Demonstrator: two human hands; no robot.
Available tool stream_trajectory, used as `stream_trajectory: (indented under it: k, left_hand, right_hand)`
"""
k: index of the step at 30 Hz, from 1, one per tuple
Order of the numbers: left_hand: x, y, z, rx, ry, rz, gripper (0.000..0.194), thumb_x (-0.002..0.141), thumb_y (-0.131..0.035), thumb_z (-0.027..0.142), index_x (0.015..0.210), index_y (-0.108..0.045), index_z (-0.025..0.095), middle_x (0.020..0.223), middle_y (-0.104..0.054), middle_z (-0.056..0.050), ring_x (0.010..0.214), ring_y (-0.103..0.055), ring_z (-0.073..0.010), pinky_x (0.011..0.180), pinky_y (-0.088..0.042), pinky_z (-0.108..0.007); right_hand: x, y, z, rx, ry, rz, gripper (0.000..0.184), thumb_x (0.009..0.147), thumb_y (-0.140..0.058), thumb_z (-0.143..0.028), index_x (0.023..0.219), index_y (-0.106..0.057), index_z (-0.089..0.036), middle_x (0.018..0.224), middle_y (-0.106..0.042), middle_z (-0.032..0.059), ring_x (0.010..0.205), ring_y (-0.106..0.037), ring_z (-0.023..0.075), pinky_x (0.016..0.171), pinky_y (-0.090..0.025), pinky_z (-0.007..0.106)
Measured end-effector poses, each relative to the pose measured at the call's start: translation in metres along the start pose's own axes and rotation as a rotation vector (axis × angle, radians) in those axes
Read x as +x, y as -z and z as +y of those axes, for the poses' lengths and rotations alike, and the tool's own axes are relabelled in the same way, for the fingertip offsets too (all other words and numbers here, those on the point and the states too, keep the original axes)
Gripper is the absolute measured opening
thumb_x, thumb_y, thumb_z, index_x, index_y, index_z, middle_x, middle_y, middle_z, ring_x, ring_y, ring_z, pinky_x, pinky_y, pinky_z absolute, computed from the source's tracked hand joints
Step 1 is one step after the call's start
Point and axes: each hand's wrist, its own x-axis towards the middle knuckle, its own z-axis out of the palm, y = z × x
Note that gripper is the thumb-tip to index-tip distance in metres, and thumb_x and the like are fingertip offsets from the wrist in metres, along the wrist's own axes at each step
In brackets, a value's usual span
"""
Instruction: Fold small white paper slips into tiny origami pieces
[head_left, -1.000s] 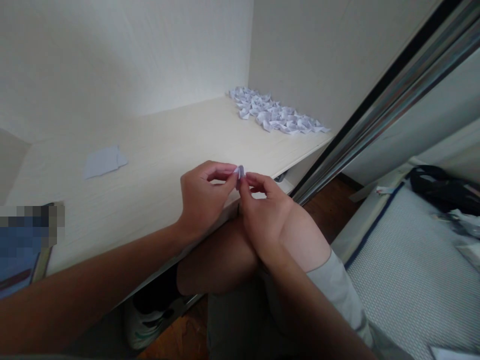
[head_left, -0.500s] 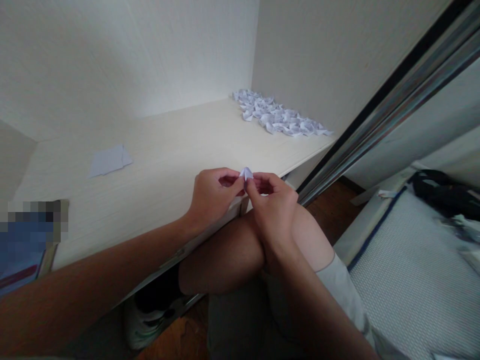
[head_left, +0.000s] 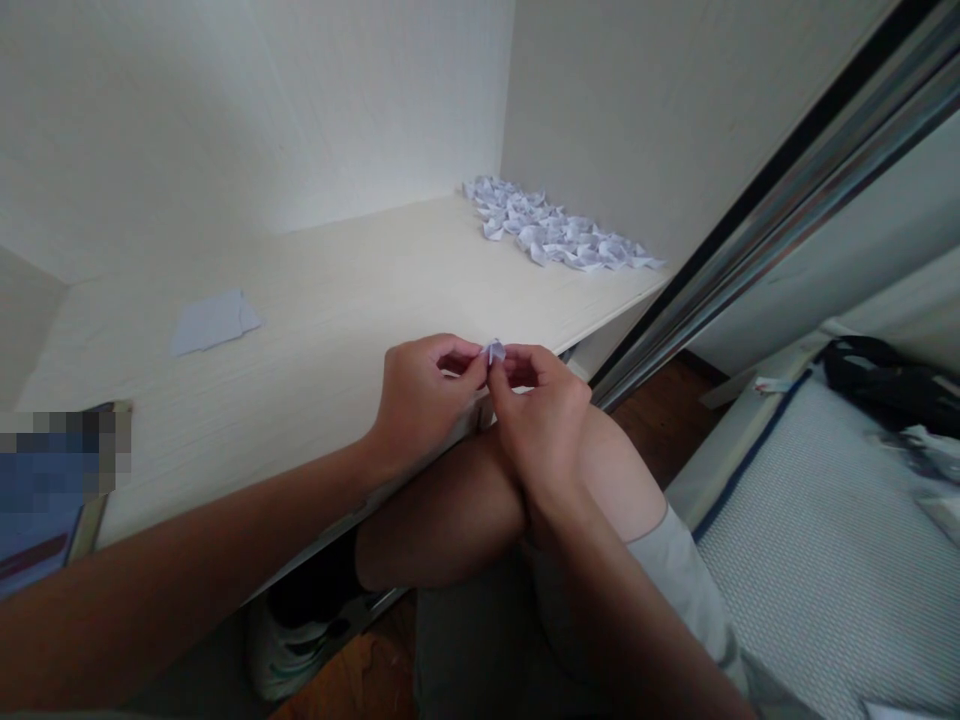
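Note:
A small folded piece of white paper (head_left: 494,351) is pinched between the fingertips of both hands, just above the front edge of the shelf. My left hand (head_left: 435,385) grips it from the left with thumb and forefinger. From the other side my right hand (head_left: 541,400) pinches it, the thumb covering its lower part. Flat white paper sheets (head_left: 210,322) lie overlapping on the shelf at the left. Along the right side wall, many small folded paper pieces (head_left: 559,228) are spread in a cluster.
The pale wooden shelf (head_left: 337,290) runs up to back and side walls. At its left front lies a partly blurred blue item (head_left: 45,500). My crossed legs (head_left: 450,520) are under my hands. A mattress (head_left: 832,540) with a black bag (head_left: 885,385) stands at the right.
The folded paper has changed shape slightly: its pointed top now looks lower and more bent. Both hands keep their pinch in nearly the same place.

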Motion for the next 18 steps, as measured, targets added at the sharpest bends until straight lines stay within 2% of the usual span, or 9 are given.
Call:
stream_trajectory:
  k: [8,14,18]
  left_hand:
    - [0.003,0.001,-0.003,-0.051,0.013,-0.021,0.013,0.084,-0.076,0.031,0.085,-0.079,0.018,0.081,-0.081,-0.005,0.071,-0.076,-0.0184,0.069,-0.061,-0.029]
    - [0.002,0.000,0.000,-0.041,-0.036,0.052,0.010,0.083,-0.076,0.027,0.085,-0.079,0.018,0.077,-0.080,-0.003,0.067,-0.074,-0.0167,0.064,-0.060,-0.026]
    - [0.003,0.000,-0.003,-0.008,-0.062,0.061,0.015,0.081,-0.074,0.023,0.093,-0.079,0.016,0.073,-0.076,-0.001,0.065,-0.072,-0.0155,0.062,-0.058,-0.025]
  right_hand:
    - [0.000,0.002,0.002,-0.024,0.089,0.004,0.012,0.092,-0.069,-0.026,0.092,-0.080,-0.021,0.084,-0.079,0.0060,0.074,-0.072,0.0202,0.073,-0.059,0.035]
    - [-0.014,-0.004,-0.001,-0.294,0.317,0.045,0.027,0.102,-0.056,-0.022,0.107,-0.082,-0.019,0.087,-0.079,0.0101,0.079,-0.072,0.0219,0.074,-0.057,0.035]
    - [-0.019,-0.009,0.003,-0.254,0.403,0.085,0.027,0.101,-0.056,-0.015,0.111,-0.080,-0.012,0.088,-0.080,0.0118,0.077,-0.073,0.0224,0.070,-0.058,0.036]
